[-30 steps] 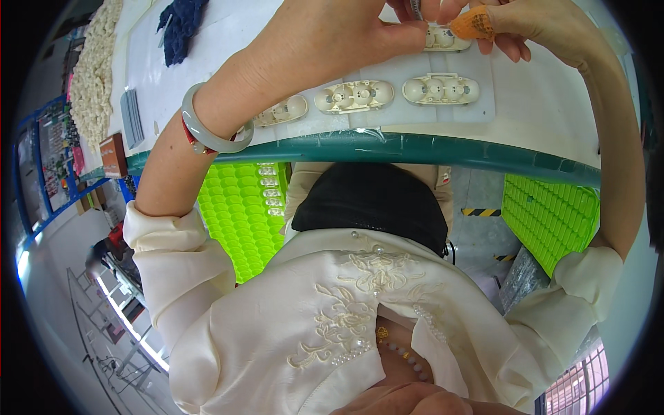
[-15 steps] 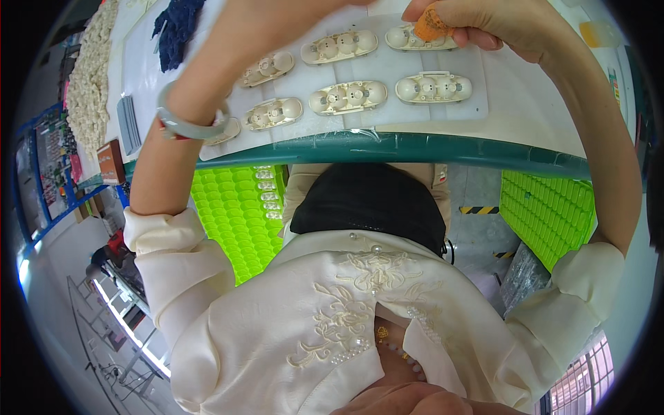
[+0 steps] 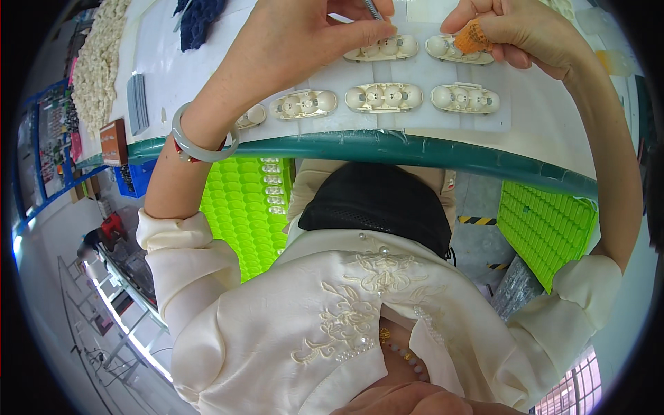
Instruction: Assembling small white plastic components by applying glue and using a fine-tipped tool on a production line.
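My left hand [image 3: 315, 38] is closed on a thin grey metal tool [image 3: 373, 10], whose far end is cut off by the top edge. Beneath its fingers lies a cream oval housing with round domes [image 3: 389, 48]. My right hand [image 3: 529, 34] is bent over the far right cream housing [image 3: 440, 47], its fingers pressed around it. An orange textured finger cot [image 3: 472, 37] covers one of its digits. Nearer to me stands a row of similar housings, among them one in the middle [image 3: 384, 97] and one on the right [image 3: 465, 98]. All rest on a pale board [image 3: 499, 114].
The white table [image 3: 546, 117] ends in a green edge strip [image 3: 415, 144]. To the left lie grey strips [image 3: 137, 104], a brown block [image 3: 113, 142], dark blue fabric [image 3: 200, 22] and a cream knobbly heap [image 3: 98, 76]. Lime-green trays [image 3: 238, 214] stand below the table on both sides.
My left hand has come down into view toward the right, and the grey tool now shows in it. My right hand stays at the same housing. The whole view has shifted slightly.
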Demonstrator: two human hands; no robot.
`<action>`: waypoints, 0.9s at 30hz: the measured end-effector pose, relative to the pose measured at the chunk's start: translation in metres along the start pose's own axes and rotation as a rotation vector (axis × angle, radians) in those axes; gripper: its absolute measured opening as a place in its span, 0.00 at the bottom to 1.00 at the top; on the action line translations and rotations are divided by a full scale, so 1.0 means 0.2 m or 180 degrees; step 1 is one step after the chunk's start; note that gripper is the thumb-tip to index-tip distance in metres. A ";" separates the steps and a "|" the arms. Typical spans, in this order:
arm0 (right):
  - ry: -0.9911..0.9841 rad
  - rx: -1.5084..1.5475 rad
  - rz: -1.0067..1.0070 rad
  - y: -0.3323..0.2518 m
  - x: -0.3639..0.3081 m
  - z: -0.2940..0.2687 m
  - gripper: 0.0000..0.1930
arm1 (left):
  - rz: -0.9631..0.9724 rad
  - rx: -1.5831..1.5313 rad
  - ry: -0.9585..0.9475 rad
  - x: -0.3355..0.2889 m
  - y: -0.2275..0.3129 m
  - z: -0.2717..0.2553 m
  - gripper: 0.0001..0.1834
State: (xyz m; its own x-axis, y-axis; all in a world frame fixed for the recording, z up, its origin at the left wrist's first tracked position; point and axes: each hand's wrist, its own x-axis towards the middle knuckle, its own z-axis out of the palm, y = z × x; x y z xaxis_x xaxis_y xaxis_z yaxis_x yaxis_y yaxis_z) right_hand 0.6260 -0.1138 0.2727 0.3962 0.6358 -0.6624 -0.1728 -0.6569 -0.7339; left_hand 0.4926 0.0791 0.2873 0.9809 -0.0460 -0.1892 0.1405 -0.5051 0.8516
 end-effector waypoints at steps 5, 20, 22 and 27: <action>-0.0212 0.0268 -0.0045 0.05 0.01 -0.03 0.13 | -0.0034 -0.0114 -0.0052 0.00 -0.04 -0.02 0.08; -0.0106 0.0142 0.0081 0.01 0.02 0.00 0.13 | 0.0216 -0.0117 0.0057 -0.01 -0.05 0.01 0.08; -0.0131 0.0251 0.0078 0.01 -0.01 -0.02 0.13 | 0.0262 0.0157 0.0003 0.00 -0.02 0.01 0.07; 0.0047 -0.0064 0.0041 -0.02 -0.04 0.02 0.13 | 0.0200 0.0236 0.0050 0.00 -0.02 0.03 0.07</action>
State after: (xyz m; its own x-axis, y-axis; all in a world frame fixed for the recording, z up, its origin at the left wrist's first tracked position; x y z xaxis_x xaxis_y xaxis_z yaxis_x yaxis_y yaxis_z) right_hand 0.6191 -0.1141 0.2803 0.4075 0.6213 -0.6693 -0.1597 -0.6731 -0.7221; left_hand 0.4905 0.0763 0.2823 0.9895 -0.0663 -0.1282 0.0688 -0.5640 0.8229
